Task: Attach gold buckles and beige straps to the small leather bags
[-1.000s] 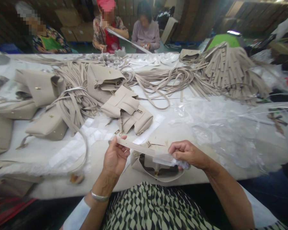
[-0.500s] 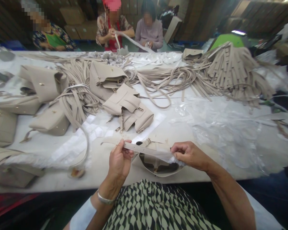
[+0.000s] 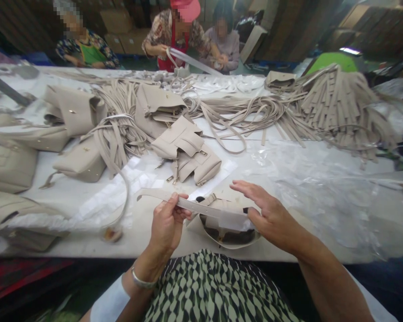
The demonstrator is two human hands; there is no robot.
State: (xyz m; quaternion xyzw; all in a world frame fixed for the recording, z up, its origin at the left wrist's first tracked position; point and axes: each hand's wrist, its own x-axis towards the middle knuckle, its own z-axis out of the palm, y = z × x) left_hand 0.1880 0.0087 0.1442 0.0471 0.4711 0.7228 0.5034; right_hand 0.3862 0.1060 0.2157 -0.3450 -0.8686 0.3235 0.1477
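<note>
A beige strap (image 3: 198,207) with small punched holes is pinched between the thumb and fingers of my left hand (image 3: 166,226). Its tip curls past that hand on the left. Over the strap's right end lies a thin whitish wrapper (image 3: 233,221). My right hand (image 3: 273,217) is beside that end, fingers stretched out and thumb apart; whether the thumb touches the wrapper I cannot tell. Below the strap, close to my body, an open beige handbag (image 3: 237,245) shows its dark inside and is partly covered by the strap.
Several beige bags (image 3: 83,158) crowd the left side, and another bag (image 3: 201,167) with metal clasps lies ahead. Bundled straps (image 3: 336,105) heap at the far right. Clear plastic film (image 3: 309,188) spreads to the right. Across the table (image 3: 147,250), co-workers sit; one handles a long strip (image 3: 195,60).
My right hand has let go of the wrapped strap end and spread its fingers. My left hand still holds the strap. The view has shifted slightly, and the co-worker in red has leaned rightward.
</note>
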